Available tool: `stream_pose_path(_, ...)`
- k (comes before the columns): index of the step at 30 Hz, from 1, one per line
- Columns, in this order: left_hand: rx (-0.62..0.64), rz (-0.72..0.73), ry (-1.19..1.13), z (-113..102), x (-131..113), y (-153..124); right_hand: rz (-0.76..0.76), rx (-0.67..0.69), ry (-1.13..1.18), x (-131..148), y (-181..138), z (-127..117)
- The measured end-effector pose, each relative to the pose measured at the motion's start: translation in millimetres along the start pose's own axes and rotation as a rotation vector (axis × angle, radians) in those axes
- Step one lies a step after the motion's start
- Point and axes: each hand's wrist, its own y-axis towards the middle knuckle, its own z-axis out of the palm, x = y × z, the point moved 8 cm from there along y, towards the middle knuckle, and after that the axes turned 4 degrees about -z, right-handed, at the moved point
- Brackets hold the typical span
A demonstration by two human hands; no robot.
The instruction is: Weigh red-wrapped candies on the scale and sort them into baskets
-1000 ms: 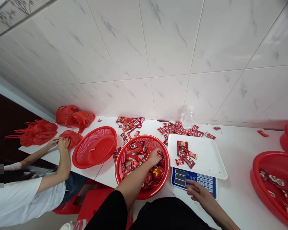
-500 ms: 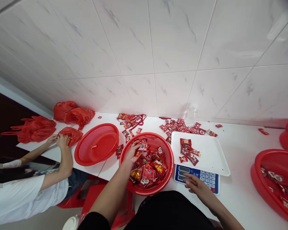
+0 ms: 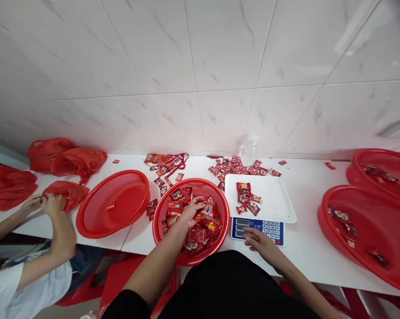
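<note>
My left hand (image 3: 190, 213) reaches into a red plastic basket (image 3: 157, 221) heaped with red snack packets. Its fingers are closed on a red packet (image 3: 207, 210) with a large dark character on a white patch. Over the front edge of a blue-and-white digital scale (image 3: 274, 230) hovers my right hand (image 3: 260, 244), its fingers apart and nothing in them. A white tray (image 3: 279, 201) tops the scale. Several red wrapped candies (image 3: 248, 198) lie on the tray's left part.
Small red packets (image 3: 236, 166) lie scattered along the wall beside a clear plastic container (image 3: 249, 151). To the left are a red basket (image 3: 133, 204) and red plastic bags (image 3: 76, 161). Another person's hands (image 3: 50, 204) handle a red bag. Red basins (image 3: 329, 195) stand at right.
My view has turned right, shifting the scene leftward. In the basket, my left hand has moved right with the red packet. My right hand stays open over the scale.
</note>
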Motion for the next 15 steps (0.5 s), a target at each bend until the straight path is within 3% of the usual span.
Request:
stream_pose_path(4,0.092,-0.048,0.138,50.9,9.1,2.9,0.056,-0.046,0.159,2.8,-3.1,0.2)
stream_pose_path(7,0.216,-0.002,0.268,103.2,15.7,-7.4,0.039,-0.03,0.56,18.2,-1.8,12.9)
stream_pose_path(10,0.364,0.099,0.431,155.1,26.0,-24.2,0.037,0.077,0.935,33.6,5.9,32.2)
stream_pose_path(15,0.315,0.604,0.795,198.8,16.1,-49.4,0.119,0.193,1.176,37.9,18.2,45.6)
